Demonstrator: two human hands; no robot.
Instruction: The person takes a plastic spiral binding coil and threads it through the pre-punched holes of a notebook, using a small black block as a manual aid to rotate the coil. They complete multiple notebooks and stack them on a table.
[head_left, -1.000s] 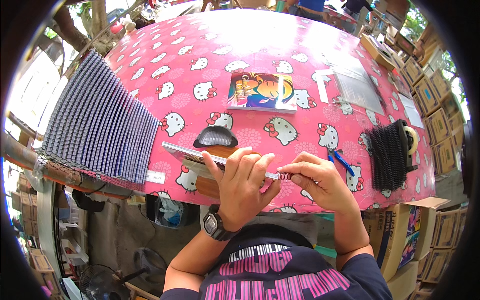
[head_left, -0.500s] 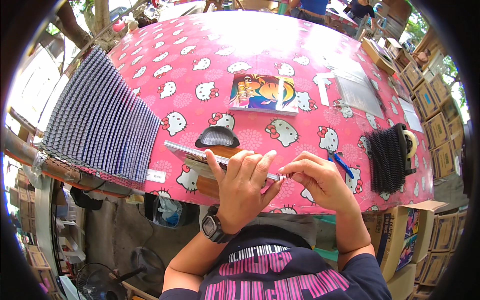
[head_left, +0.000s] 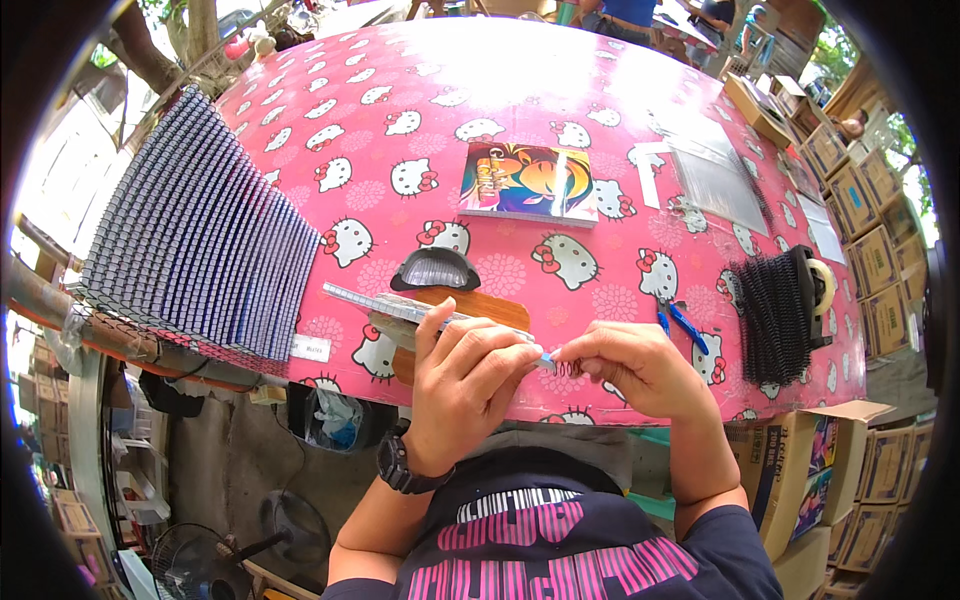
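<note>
At the near edge of the table, my left hand (head_left: 465, 375) is closed around a thin notebook (head_left: 365, 300), whose edge slants down toward the right. Part of this notebook lies over a brown wooden block (head_left: 500, 312), and my fingers hide much of it. Close to its right end, my right hand (head_left: 630, 365) pinches a small dark binding coil (head_left: 567, 369). The coil's loops show between the two hands; whether it passes through the notebook's holes is too small to tell. Just beyond the block sits a black, curved tray (head_left: 435, 268).
A tall stack of coil-bound notebooks (head_left: 200, 230) stands at left. A colourful-covered notebook (head_left: 528, 180) lies mid-table. To the right are blue-handled pliers (head_left: 687, 328), a heap of black coils (head_left: 770, 320), a tape dispenser (head_left: 822, 285) and clear plastic sleeves (head_left: 718, 180).
My left hand has turned, its fingers now more curled around the notebook and its wrist shifted left. My right hand has moved slightly, and more of the coil shows below its fingers.
</note>
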